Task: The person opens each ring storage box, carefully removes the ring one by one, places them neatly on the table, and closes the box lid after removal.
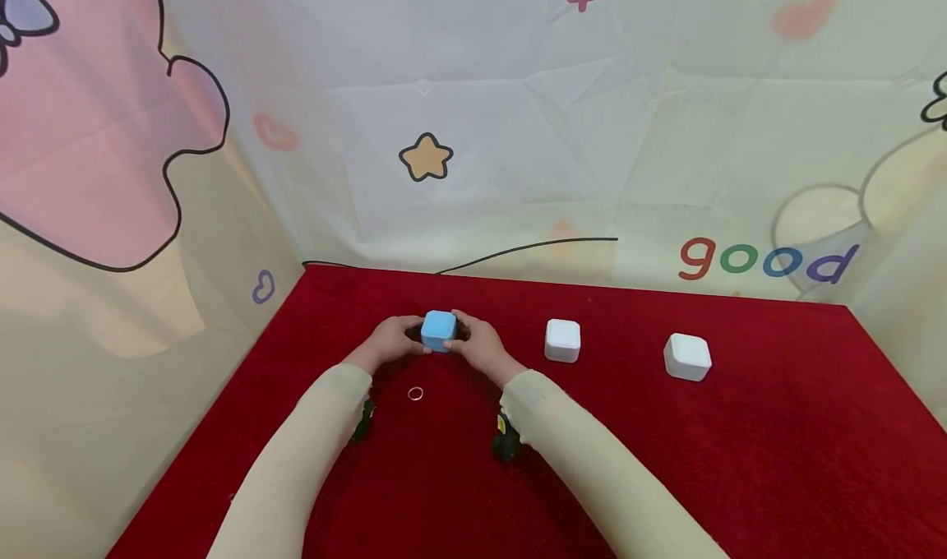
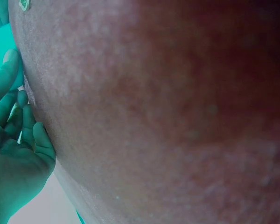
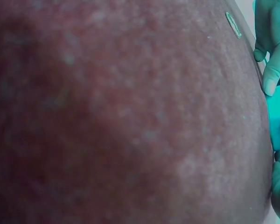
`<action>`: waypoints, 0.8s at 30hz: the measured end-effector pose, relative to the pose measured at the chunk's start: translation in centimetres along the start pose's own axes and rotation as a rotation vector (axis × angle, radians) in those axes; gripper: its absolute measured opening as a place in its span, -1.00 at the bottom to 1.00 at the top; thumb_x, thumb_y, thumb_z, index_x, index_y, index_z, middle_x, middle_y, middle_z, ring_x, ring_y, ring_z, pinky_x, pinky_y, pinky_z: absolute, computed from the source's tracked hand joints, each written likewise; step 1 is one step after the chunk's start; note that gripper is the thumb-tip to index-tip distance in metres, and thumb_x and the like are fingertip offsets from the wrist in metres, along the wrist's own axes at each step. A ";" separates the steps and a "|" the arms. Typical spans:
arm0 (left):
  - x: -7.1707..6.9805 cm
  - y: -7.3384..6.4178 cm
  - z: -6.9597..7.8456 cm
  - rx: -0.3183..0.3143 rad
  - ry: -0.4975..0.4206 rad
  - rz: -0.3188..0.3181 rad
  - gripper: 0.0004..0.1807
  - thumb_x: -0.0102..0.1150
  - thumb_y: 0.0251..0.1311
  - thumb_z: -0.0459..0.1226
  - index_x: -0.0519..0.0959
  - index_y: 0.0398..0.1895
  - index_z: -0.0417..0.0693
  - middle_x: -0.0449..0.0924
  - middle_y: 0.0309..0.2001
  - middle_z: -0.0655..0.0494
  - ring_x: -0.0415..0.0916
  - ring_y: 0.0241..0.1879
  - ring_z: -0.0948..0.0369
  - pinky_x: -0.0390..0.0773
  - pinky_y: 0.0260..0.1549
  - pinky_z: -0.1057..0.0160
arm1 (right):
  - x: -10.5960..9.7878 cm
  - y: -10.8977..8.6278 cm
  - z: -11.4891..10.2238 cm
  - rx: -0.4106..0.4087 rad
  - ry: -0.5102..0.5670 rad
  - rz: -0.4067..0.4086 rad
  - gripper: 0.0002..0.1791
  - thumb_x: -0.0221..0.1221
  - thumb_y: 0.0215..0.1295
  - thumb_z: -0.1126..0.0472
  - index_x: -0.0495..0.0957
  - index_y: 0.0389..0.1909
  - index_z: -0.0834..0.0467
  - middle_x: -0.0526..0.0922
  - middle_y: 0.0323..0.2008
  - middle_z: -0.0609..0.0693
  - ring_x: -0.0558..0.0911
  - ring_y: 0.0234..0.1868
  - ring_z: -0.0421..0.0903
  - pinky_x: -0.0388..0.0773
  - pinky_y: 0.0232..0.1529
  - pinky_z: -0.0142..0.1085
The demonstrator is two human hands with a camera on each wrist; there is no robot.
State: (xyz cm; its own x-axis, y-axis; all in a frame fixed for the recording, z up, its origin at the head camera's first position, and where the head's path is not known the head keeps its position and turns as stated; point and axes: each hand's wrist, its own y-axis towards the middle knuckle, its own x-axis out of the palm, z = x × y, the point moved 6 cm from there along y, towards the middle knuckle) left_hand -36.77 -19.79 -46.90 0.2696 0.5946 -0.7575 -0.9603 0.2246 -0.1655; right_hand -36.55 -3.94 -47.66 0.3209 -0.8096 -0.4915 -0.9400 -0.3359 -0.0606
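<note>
A small light-blue rounded cube (image 1: 439, 331) stands on the red cloth between both hands. My left hand (image 1: 392, 341) grips it from the left, thumb at the near side and fingers behind. From the right, my right hand (image 1: 479, 345) holds the same cube with its thumb at the front and fingers toward the back top. Nearer to me on the cloth lies a thin ring (image 1: 416, 394), touched by neither hand. In the left wrist view the cube (image 2: 2, 56) is partly cut off beside the left hand (image 2: 18, 163). The right wrist view shows the cube (image 3: 276, 119) at its edge.
Two white rounded cubes stand to the right: one white cube (image 1: 562, 341) near my right hand, another white cube (image 1: 687, 358) farther right. The red cloth (image 1: 777, 411) covers the table. A printed curtain (image 1: 518, 148) hangs behind and along the sides.
</note>
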 end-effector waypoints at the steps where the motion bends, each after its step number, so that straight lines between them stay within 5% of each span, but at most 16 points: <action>1: 0.0 0.0 0.0 -0.003 -0.005 -0.001 -0.35 0.33 0.30 -0.30 0.40 0.43 -0.29 0.42 0.44 -0.27 0.30 0.48 -0.18 0.29 0.49 -0.17 | -0.1 0.0 0.0 0.000 0.002 0.000 -0.26 0.25 0.41 0.27 0.22 0.55 0.25 0.43 0.46 0.23 0.45 0.45 0.18 0.36 0.51 0.02; 24: -0.8 -0.9 0.2 -0.007 -0.081 -0.034 -0.36 0.28 0.31 -0.30 0.40 0.43 -0.32 0.50 0.36 -0.30 0.47 0.35 -0.17 0.50 0.35 -0.10 | -1.1 -1.4 -0.2 -0.013 -0.025 0.041 -0.38 0.26 0.40 0.30 0.37 0.43 0.31 0.55 0.34 0.26 0.53 0.38 0.18 0.47 0.43 0.01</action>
State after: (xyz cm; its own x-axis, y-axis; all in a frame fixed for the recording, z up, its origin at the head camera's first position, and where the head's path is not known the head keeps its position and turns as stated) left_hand -36.16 -20.36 -46.02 0.3063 0.6474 -0.6979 -0.9510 0.2399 -0.1949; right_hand -35.56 -2.63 -46.88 0.2792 -0.8104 -0.5151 -0.9506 -0.3091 -0.0289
